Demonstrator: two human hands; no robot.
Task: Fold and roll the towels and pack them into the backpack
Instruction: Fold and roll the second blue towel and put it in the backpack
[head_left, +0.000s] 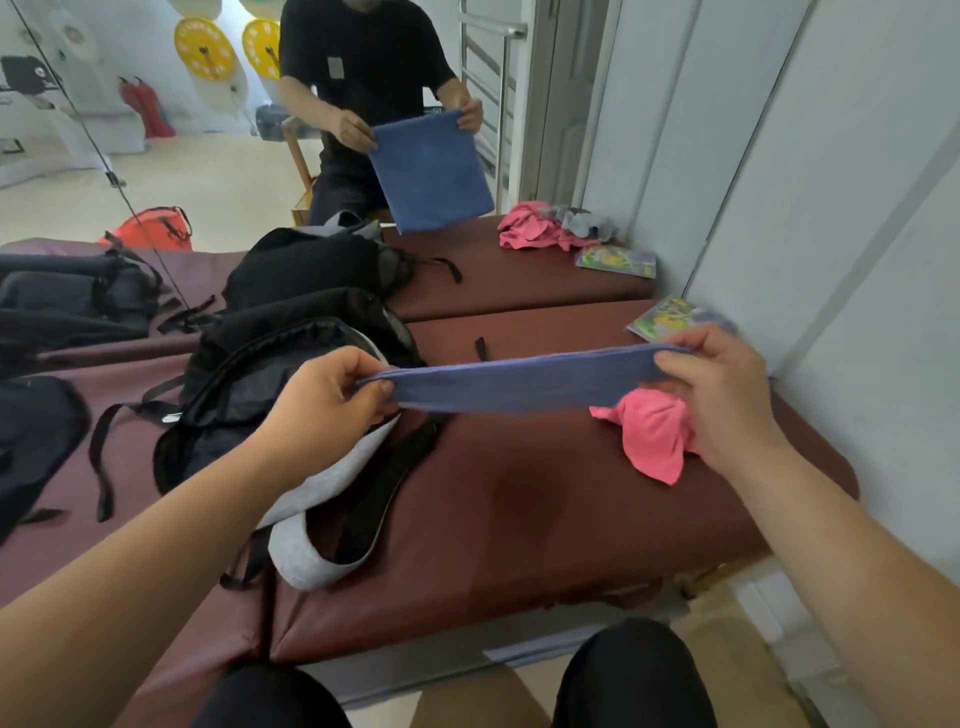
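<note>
A blue towel (524, 382) hangs stretched between my two hands above the maroon padded table (519, 519). My left hand (322, 405) pinches its left corner and my right hand (722, 395) grips its right corner. A crumpled pink towel (649, 436) lies on the table just under my right hand. The black backpack (291, 364) with a grey lining lies open on the table at the left, below my left hand.
A mirror wall at the back reflects me, the towel, the backpack and a pile of pink and grey cloths (550, 228). A colourful flat packet (675, 317) lies by the mirror. A white wall runs along the right. Dark bags (36, 441) sit at far left.
</note>
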